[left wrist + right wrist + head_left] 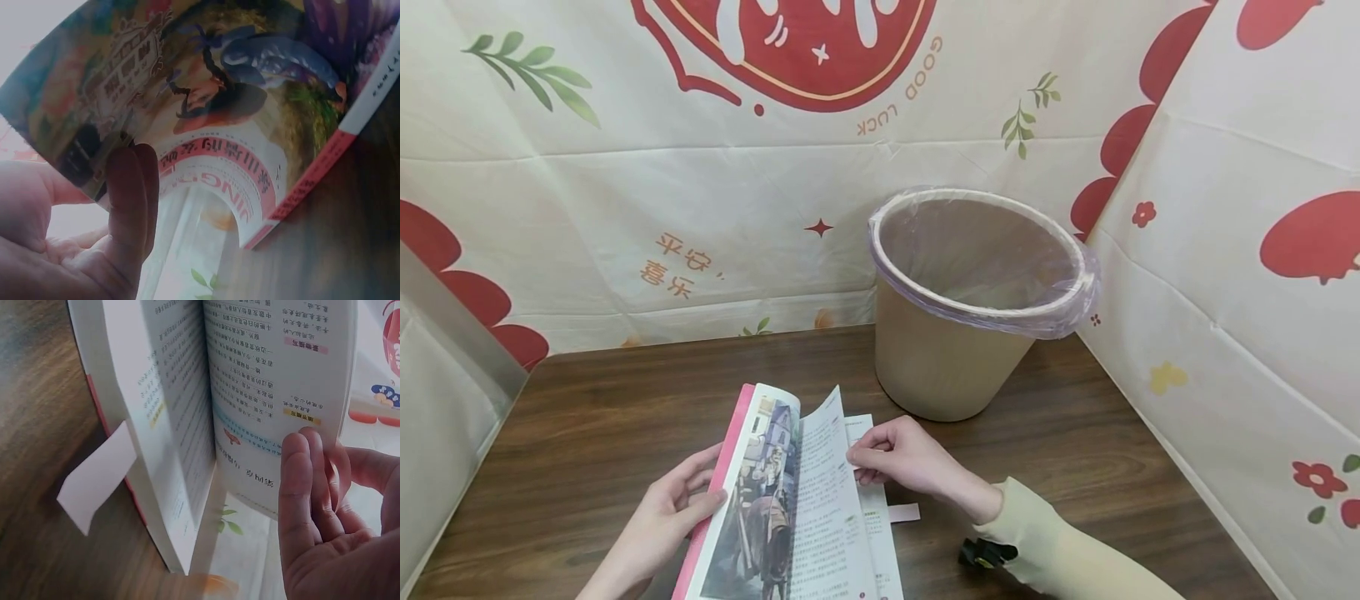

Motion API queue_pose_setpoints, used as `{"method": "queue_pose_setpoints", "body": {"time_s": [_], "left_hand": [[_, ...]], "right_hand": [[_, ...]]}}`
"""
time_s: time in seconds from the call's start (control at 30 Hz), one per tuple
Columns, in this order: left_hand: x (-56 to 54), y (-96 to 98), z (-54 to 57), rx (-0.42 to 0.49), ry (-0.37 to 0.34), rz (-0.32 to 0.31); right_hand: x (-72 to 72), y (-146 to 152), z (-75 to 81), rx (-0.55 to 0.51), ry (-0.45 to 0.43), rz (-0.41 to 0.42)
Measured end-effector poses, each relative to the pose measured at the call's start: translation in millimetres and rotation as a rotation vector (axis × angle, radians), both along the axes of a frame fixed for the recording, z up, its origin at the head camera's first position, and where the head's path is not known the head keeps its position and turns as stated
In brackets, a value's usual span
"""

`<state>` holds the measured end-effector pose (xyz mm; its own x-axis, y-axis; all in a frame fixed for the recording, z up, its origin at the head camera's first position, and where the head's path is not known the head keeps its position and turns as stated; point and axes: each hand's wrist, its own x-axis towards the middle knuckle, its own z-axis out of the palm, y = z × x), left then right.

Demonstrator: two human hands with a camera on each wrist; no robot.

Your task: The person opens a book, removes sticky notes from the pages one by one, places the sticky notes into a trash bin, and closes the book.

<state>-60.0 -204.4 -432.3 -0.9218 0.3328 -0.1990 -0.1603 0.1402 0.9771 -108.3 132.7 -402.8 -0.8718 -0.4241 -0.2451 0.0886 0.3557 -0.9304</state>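
One lifted white page (pixel 832 504), long right edge pinched by the right hand (pixel 906 454), stands opposite the left hand (pixel 672 510) gripping the pink-edged softcover book (pixel 769 500).

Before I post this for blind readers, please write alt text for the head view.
A person's left hand holds an open book while the right hand pinches a page; a lined beige bin stands behind on the brown table.

Brown wood-grain table (pixel 587 425), lower frame; on it, beige bin (pixel 943 358) right of centre, open book (pixel 831 517) bottom centre.
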Motion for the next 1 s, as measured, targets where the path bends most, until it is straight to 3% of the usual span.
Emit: {"method": "queue_pose_setpoints", "body": {"time_s": [0.33, 0.6, 1.0], "left_hand": [[-3.2, 21.1, 8.6, 0.032, 0.118, -0.035], [-2.7, 36.1, 13.2, 0.02, 0.092, -0.048], [-2.4, 48.7, 15.4, 0.013, 0.024, -0.055]], "right_hand": [[-0.3, -12, 6.3, 0.076, 0.136, 0.024], [0.1, -18, 8.8, 0.156, 0.271, 0.045], [0.3, -31, 10.3, 0.176, 0.321, 0.024]]}}
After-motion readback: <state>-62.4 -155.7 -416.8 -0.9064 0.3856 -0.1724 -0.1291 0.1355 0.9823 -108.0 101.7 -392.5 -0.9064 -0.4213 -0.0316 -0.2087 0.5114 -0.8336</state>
